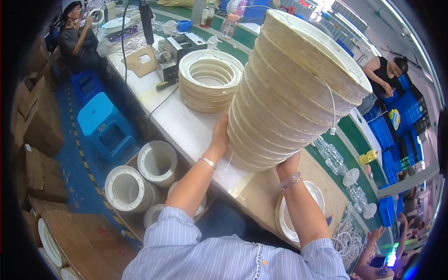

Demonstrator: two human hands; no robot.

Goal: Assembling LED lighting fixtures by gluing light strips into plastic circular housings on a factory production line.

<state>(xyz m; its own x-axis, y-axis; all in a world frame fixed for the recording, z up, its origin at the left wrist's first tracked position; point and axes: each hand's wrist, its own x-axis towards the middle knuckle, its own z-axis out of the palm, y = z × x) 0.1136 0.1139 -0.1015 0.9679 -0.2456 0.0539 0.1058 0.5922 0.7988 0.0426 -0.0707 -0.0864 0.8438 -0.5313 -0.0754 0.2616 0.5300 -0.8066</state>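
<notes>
A tall stack of round, cream-coloured rings (289, 88) with white rims is tilted up over the table between my hands. My left hand (220, 136) presses on its left side near the lower end. Low on its right side, my right hand (290, 164) supports the stack; its fingertips are hidden behind it. A thin white cable with a small plug (332, 130) dangles along the stack's right flank. Just beyond my left hand stands a shorter stack of the same rings (205, 100). Under my right forearm lies another white-rimmed ring piece (283, 217).
More ring stacks (122, 189) stand on the lower left beside cardboard boxes (88, 233). A blue stool (105, 123) is on the left. A small machine (179, 51) sits on the white table (175, 119). Clear plastic parts (332, 156) line the green bench. Other people work around.
</notes>
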